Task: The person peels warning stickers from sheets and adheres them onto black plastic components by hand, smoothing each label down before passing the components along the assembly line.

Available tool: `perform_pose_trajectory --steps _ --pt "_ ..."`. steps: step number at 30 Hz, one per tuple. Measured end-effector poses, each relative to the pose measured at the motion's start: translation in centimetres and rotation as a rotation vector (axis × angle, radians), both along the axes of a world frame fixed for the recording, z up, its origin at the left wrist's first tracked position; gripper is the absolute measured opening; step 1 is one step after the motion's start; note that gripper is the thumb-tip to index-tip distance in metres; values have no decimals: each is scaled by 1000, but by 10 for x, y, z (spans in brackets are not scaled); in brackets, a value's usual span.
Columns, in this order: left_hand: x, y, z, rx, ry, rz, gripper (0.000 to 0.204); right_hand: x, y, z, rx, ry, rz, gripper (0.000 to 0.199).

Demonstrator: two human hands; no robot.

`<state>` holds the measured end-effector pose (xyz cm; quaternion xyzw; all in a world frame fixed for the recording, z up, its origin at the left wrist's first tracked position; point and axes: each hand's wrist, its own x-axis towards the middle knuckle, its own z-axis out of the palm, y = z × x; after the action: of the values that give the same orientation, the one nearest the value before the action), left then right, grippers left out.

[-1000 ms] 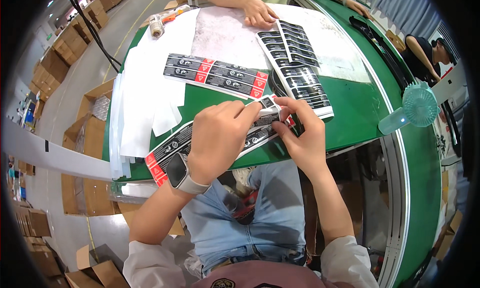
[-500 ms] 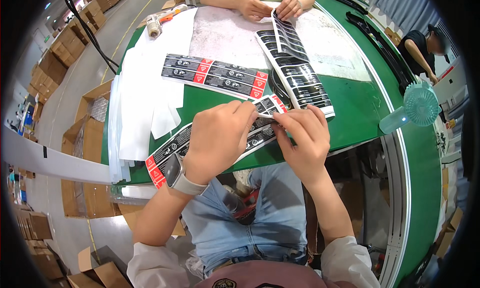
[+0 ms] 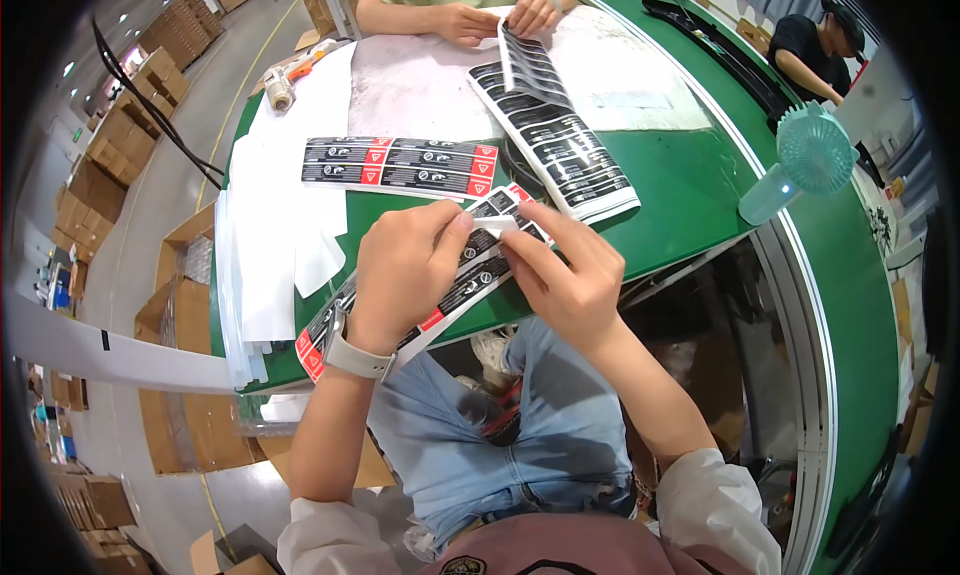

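Note:
My left hand [image 3: 408,265], a watch with a pale band on its wrist, is closed in a pinch on a label sheet [image 3: 470,287] printed black with red warning squares. Opposite it, my right hand [image 3: 572,280] pinches the same sheet near its upper end. Between the fingertips shows a narrow white piece [image 3: 492,223]; I cannot tell whether it is a folded edge or a separate strip. The sheet slants over the table's near edge, partly hidden under my left hand. Just beyond lies a second black and red label sheet [image 3: 400,165], flat.
Across the green table [image 3: 690,190], a co-worker's hands [image 3: 500,20] lift a film from a long black printed sheet [image 3: 560,140]. White paper sheets [image 3: 275,215] cover the left side, a glue gun [image 3: 285,83] behind them. A teal handheld fan [image 3: 800,160] stands at right.
The view has shifted slightly. Between my fingertips, a white piece now shows where a printed flap was before. The co-worker's film is raised a little differently.

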<state>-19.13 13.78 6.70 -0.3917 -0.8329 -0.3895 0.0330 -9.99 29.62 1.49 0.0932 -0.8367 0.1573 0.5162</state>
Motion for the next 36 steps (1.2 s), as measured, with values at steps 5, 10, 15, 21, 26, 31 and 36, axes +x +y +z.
perform_pose_trajectory --steps 5,10,15,21,26,31,36 --pt "-3 6 4 35 -123 -50 24 40 -6 19 -185 5 159 18" --pt "-36 -8 -24 -4 22 -97 27 122 22 32 -682 -394 430 12" --pt "-43 -9 -7 -72 180 -123 25 251 153 62 -984 -9 -315 48" --pt "-24 2 6 -78 223 -158 28 534 224 48 -185 -334 -1861 82" --pt "-3 1 -2 -380 410 -324 34 705 206 26 -752 138 -2530 96" --pt "-7 7 -6 -350 348 -317 40 837 220 2 -1019 394 -2300 102" --pt "-30 1 -14 -453 467 -298 43 784 249 22 -1187 564 -2166 90"
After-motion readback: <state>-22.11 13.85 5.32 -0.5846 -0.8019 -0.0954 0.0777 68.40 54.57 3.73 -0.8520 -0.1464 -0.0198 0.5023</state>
